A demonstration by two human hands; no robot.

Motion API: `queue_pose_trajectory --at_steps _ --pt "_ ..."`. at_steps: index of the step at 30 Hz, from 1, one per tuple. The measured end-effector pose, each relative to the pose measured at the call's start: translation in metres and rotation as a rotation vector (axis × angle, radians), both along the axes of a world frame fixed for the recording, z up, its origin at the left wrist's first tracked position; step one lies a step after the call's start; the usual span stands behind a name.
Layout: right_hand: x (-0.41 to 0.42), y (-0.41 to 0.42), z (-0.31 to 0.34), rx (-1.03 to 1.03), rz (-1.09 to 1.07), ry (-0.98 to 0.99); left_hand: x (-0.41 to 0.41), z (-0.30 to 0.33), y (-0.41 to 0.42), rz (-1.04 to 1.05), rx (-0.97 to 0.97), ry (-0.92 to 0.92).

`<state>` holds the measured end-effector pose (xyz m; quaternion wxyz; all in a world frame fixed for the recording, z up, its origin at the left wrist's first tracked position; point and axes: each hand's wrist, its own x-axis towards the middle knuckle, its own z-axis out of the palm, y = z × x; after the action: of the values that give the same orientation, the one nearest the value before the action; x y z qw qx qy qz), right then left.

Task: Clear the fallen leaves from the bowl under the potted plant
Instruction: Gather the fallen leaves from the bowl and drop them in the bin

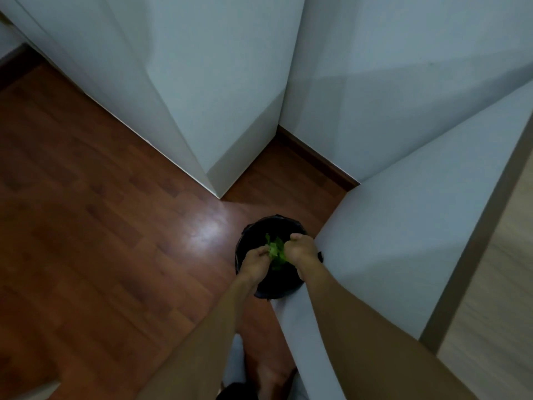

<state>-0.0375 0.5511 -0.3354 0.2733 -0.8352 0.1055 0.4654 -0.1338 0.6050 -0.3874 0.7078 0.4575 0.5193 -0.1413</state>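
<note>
A round black bin (pixel 259 226) lined with a dark bag stands on the wooden floor, seen from above. Both my hands hang over its mouth. My left hand (pixel 255 261) and my right hand (pixel 301 251) are closed side by side around a bunch of green leaves (pixel 276 251) pressed between them. The leaves stick out between the fingers, above the bin's dark inside. No bowl or potted plant is in view.
A white cabinet corner (pixel 213 168) juts out behind the bin. A white counter or furniture side (pixel 403 226) runs along the right, touching the bin's edge. Brown wooden floor (pixel 101 212) spreads to the left. My bare foot (pixel 271 376) shows at the bottom.
</note>
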Motion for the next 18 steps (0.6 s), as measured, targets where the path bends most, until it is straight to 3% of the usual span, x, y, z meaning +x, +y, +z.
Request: queue_pose_trajectory --at_steps 10,18 --pt "0.005 0.003 0.022 -0.018 0.076 0.104 -0.011 0.007 0.003 -0.083 0.004 0.010" --pt "0.021 0.002 0.020 -0.073 -0.050 0.171 -0.017 0.012 0.011 -0.110 -0.028 -0.027"
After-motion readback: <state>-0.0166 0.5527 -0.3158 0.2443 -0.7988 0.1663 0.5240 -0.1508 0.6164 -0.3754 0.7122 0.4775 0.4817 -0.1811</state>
